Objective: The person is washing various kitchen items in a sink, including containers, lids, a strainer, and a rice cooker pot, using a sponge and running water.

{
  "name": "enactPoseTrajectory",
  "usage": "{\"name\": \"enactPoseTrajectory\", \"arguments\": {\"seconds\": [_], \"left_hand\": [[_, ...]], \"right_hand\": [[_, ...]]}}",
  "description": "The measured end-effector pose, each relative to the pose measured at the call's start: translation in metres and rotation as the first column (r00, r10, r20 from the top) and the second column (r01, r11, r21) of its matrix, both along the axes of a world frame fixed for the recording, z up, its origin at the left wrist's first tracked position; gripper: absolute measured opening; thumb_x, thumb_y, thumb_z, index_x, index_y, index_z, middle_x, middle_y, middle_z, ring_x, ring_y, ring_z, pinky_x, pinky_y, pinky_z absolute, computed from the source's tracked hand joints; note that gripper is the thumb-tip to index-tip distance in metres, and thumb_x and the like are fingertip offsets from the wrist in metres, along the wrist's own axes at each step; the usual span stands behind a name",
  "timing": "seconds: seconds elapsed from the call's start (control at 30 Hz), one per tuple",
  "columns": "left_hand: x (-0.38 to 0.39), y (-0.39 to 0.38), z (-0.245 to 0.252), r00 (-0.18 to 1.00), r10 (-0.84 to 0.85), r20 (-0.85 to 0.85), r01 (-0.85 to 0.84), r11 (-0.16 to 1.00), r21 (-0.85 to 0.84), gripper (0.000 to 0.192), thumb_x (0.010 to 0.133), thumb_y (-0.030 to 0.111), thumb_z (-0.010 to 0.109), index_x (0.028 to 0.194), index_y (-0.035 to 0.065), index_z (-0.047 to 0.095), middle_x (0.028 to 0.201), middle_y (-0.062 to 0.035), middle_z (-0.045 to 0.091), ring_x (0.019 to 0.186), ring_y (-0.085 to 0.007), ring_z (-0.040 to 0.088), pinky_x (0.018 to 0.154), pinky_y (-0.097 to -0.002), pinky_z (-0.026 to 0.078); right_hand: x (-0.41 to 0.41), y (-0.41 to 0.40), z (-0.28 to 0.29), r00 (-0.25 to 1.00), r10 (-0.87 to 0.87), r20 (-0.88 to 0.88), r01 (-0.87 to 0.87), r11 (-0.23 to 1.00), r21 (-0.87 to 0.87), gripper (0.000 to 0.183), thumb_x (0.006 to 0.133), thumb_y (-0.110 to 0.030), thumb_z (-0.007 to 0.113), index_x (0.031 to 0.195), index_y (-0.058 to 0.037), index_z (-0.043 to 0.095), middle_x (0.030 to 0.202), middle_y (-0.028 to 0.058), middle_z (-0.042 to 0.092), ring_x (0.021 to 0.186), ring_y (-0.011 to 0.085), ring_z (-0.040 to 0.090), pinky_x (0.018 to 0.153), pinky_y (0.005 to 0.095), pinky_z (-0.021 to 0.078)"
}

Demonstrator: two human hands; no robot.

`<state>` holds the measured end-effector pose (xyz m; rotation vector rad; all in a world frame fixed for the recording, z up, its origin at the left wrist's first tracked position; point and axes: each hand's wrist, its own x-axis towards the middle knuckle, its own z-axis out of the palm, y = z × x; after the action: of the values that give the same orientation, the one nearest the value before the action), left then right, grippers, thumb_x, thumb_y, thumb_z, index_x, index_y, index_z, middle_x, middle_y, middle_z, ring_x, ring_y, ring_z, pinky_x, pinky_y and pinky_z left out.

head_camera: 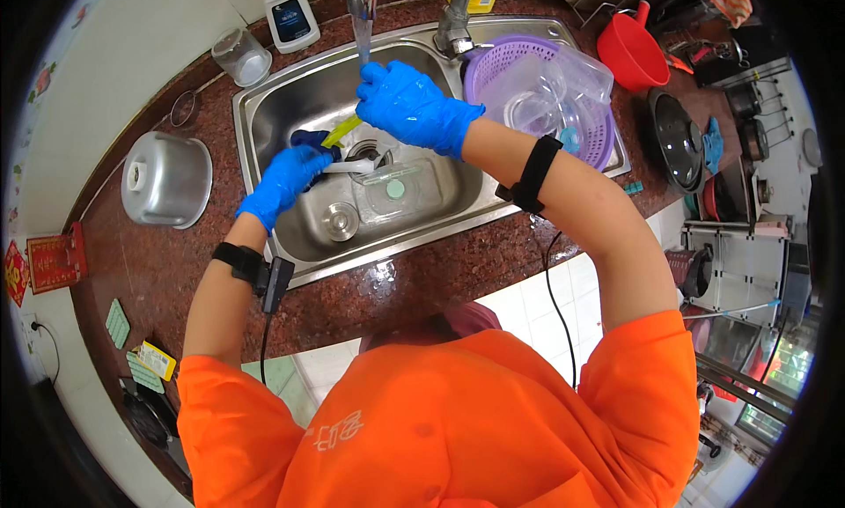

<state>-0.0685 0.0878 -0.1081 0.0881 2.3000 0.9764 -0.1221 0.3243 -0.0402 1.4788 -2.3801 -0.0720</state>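
Observation:
My left hand (287,181), in a blue glove, is over the left part of the steel sink (455,194). It is closed around a dark blue item (315,140), whose kind is partly hidden by the fingers. A white handle-like piece (351,167) sticks out to the right beside these fingers. My right hand (416,108), also gloved, has its fingers curled under the water running from the faucet (363,6). From below it a yellow-green strip or handle (341,131) slants down to the dark blue item. The strip's upper end is hidden by the right hand.
A clear plastic container (422,201) and a small round metal piece (340,221) lie in the sink. On its right stands a purple colander (485,65) with clear plastic containers. Around it are a red dipper (630,52), a glass jar (243,57) and a spray bottle (290,19).

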Motion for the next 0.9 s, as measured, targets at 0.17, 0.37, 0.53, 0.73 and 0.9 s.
{"name": "enactPoseTrajectory", "arguments": {"seconds": [0.17,0.37,0.53,0.73,0.9], "left_hand": [[0.015,0.029,-0.055,0.959,-0.223,0.174,0.257,0.945,-0.204,0.071,0.07,0.037,0.067,0.124,0.0,0.039,0.12,-0.0199,0.046,0.109,-0.029,0.047,0.091,-0.0354,0.037],[-0.006,0.056,-0.09,0.912,-0.363,0.19,0.401,0.886,-0.234,0.083,0.065,0.039,0.067,0.129,0.0009,0.03,0.125,-0.0207,0.042,0.114,-0.0314,0.042,0.094,-0.0352,0.034],[-0.009,0.059,-0.086,0.913,-0.345,0.22,0.383,0.909,-0.166,0.059,0.067,0.036,0.067,0.114,0.0038,0.051,0.11,-0.0185,0.054,0.104,-0.0286,0.051,0.087,-0.0339,0.039],[-0.017,0.041,-0.121,0.899,0.063,0.434,-0.217,0.924,0.315,0.015,0.071,0.011,0.067,0.08,0.0072,0.056,0.073,0.0027,0.053,0.063,-0.0081,0.047,0.056,-0.0236,0.039],[-0.049,0.068,-0.023,0.994,-0.01,0.105,-0.033,0.914,0.404,0.012,0.071,0.006,0.064,0.079,0.0058,0.055,0.07,0.0,0.054,0.063,-0.0087,0.049,0.056,-0.0225,0.04]], "right_hand": [[-0.004,-0.001,-0.012,0.845,-0.42,0.331,0.402,0.907,0.127,0.009,0.068,-0.013,0.057,0.075,-0.0119,0.063,0.071,0.0081,0.06,0.066,0.0265,0.06,0.051,0.0359,0.0464],[0.039,0.034,-0.008,0.789,-0.502,0.354,0.464,0.865,0.193,0.011,0.07,-0.017,0.058,0.076,-0.0098,0.062,0.068,0.0098,0.06,0.064,0.028,0.06,0.054,0.0397,0.0467],[0.064,0.111,0.038,0.669,-0.568,0.479,0.67,0.74,-0.059,0.017,0.075,-0.026,0.058,0.081,-0.0097,0.061,0.072,0.0126,0.059,0.068,0.0311,0.059,0.059,0.0389,0.0464],[0.065,0.193,0.053,0.543,-0.745,0.388,0.819,0.571,-0.052,0.021,0.075,-0.027,0.057,0.087,-0.0104,0.062,0.078,0.0129,0.061,0.073,0.0302,0.059,0.063,0.0394,0.0464],[0.065,0.227,-0.017,0.429,-0.855,0.291,0.692,0.518,0.503,0.033,0.069,-0.032,0.064,0.09,-0.0079,0.063,0.079,0.0139,0.061,0.075,0.0308,0.059,0.064,0.0396,0.047]]}}
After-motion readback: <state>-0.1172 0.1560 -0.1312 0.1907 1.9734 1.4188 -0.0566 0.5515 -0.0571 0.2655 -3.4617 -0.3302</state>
